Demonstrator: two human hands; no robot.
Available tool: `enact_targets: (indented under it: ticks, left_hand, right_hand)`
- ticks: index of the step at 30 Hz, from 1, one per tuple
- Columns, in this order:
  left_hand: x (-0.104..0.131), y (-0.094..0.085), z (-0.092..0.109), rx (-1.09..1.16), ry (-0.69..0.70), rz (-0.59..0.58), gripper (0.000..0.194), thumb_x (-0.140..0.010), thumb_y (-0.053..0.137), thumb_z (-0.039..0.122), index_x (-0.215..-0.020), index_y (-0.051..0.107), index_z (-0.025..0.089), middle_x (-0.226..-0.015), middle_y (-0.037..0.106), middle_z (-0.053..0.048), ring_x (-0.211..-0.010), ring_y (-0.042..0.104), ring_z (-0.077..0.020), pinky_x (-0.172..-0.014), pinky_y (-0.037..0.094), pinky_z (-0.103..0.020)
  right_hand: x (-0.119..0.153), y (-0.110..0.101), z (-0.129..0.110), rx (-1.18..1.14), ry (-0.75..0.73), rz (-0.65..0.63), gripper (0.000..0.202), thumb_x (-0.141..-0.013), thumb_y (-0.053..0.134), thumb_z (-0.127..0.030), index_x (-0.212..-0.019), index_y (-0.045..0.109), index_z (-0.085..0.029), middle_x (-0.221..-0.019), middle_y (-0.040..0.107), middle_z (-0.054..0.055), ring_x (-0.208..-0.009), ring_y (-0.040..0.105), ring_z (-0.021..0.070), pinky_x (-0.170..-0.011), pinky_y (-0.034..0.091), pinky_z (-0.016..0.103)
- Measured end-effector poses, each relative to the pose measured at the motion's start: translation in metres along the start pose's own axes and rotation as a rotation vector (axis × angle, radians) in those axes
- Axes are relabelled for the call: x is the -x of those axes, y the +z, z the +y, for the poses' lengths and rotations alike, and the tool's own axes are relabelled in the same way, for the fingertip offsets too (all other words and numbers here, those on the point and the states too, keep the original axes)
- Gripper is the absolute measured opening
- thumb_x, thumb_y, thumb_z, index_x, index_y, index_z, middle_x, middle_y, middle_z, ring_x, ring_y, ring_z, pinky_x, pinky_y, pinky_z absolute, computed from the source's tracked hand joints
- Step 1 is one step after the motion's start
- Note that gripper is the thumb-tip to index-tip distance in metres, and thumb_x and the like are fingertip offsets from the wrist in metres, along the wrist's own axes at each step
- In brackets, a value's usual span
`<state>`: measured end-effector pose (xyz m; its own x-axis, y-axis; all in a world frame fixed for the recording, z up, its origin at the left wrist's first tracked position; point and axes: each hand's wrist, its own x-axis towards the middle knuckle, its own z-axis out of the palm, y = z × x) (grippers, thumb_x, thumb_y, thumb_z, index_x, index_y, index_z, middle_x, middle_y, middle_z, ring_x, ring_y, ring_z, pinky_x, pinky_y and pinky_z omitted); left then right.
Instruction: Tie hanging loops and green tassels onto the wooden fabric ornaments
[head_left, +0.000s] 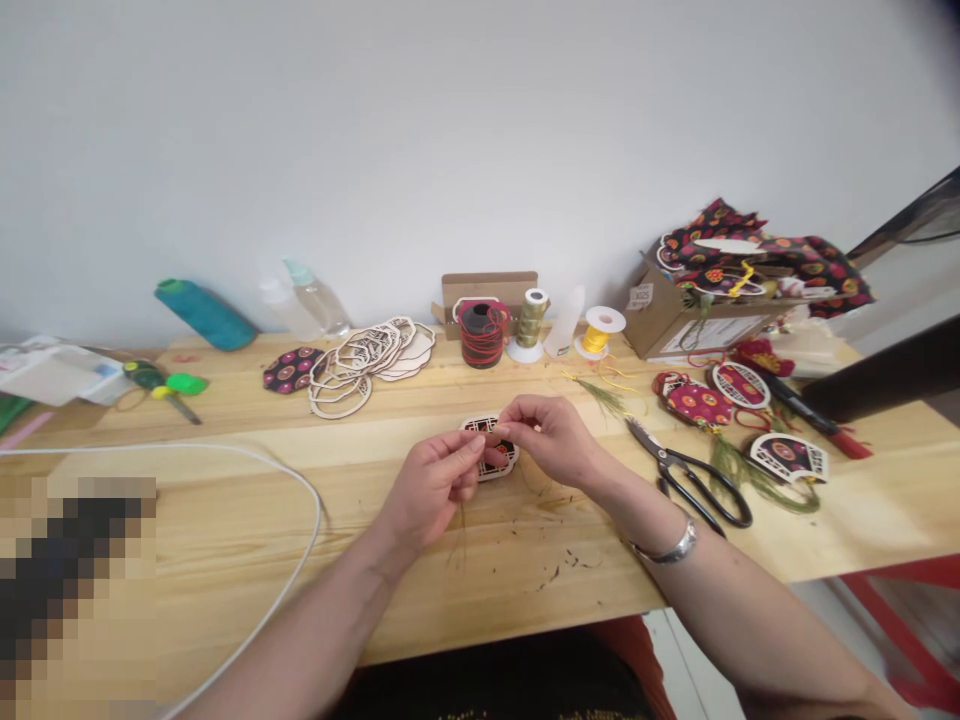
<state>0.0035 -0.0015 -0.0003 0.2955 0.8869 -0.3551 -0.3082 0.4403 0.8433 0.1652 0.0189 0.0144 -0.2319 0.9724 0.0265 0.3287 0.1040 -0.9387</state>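
Observation:
My left hand (429, 480) is closed in a pinch, with fine olive threads (460, 530) hanging below its fingers. My right hand (555, 440) pinches close beside it, the fingertips almost meeting; a thin strand trails under it, too. What lies right between the fingertips is too small to make out clearly, but it looks like thread. Just behind and below the fingers is an ornament (506, 464) with a pale cut-out wooden frame over dark patterned fabric, partly covered by both hands.
Black-handled scissors (694, 480) lie right of my hands, near finished ornaments (787, 458) with green tassels. Behind stand a red-and-black cord spool (481, 335), a gold thread spool (532, 325) and a yellow spool (596, 340). Wooden frames (341, 398) pile up left; a white cable (311, 500) curves across.

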Motion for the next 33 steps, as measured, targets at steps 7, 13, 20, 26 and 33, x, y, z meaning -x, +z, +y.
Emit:
enact_targets:
  ticks: [7, 13, 20, 26, 33]
  left_hand:
    - [-0.002, 0.002, -0.002, -0.082, 0.025, 0.006, 0.020, -0.065, 0.074, 0.030, -0.069, 0.069, 0.011, -0.060, 0.064, -0.004, -0.040, 0.032, -0.0016, -0.040, 0.020, -0.018]
    - [-0.002, 0.000, -0.003, -0.091, 0.027, 0.039, 0.020, -0.064, 0.074, 0.029, -0.068, 0.068, 0.010, -0.056, 0.062, -0.003, -0.039, 0.033, -0.0014, -0.039, 0.020, -0.017]
    - [-0.005, -0.003, -0.002, -0.009, 0.041, 0.112, 0.020, -0.061, 0.076, 0.026, -0.065, 0.067, 0.009, -0.057, 0.062, -0.003, -0.041, 0.035, -0.0006, -0.039, 0.018, -0.015]
    - [-0.004, -0.002, -0.004, 0.005, 0.055, 0.125, 0.019, -0.064, 0.075, 0.026, -0.065, 0.067, 0.009, -0.058, 0.062, -0.003, -0.040, 0.033, 0.0006, -0.039, 0.018, -0.014]
    - [-0.003, -0.004, -0.004, -0.007, 0.060, 0.086, 0.019, -0.067, 0.073, 0.026, -0.065, 0.067, 0.009, -0.059, 0.062, -0.003, -0.040, 0.033, 0.0003, -0.039, 0.019, -0.014]
  right_hand:
    - [0.001, 0.000, 0.002, 0.008, -0.026, 0.007, 0.013, -0.075, 0.059, -0.020, -0.063, 0.061, -0.015, -0.059, 0.059, -0.001, -0.056, 0.050, 0.0093, -0.055, 0.038, 0.021]
    - [-0.001, -0.006, 0.006, 0.167, -0.086, 0.102, 0.016, -0.079, 0.057, -0.022, -0.067, 0.064, -0.015, -0.066, 0.064, 0.002, -0.063, 0.054, 0.0117, -0.061, 0.040, 0.023]
    - [-0.002, -0.023, 0.014, 0.622, 0.057, 0.047, 0.018, -0.079, 0.055, -0.023, -0.074, 0.072, -0.018, -0.079, 0.072, 0.005, -0.070, 0.060, 0.0157, -0.064, 0.039, 0.026]
    - [0.001, -0.017, 0.011, 0.676, 0.138, -0.084, 0.021, -0.077, 0.053, -0.021, -0.075, 0.074, -0.021, -0.080, 0.073, 0.005, -0.069, 0.062, 0.0154, -0.061, 0.038, 0.024]
    - [0.000, -0.015, 0.012, 0.719, 0.140, -0.108, 0.023, -0.077, 0.050, -0.021, -0.074, 0.073, -0.020, -0.075, 0.073, 0.006, -0.064, 0.060, 0.0147, -0.058, 0.036, 0.024]
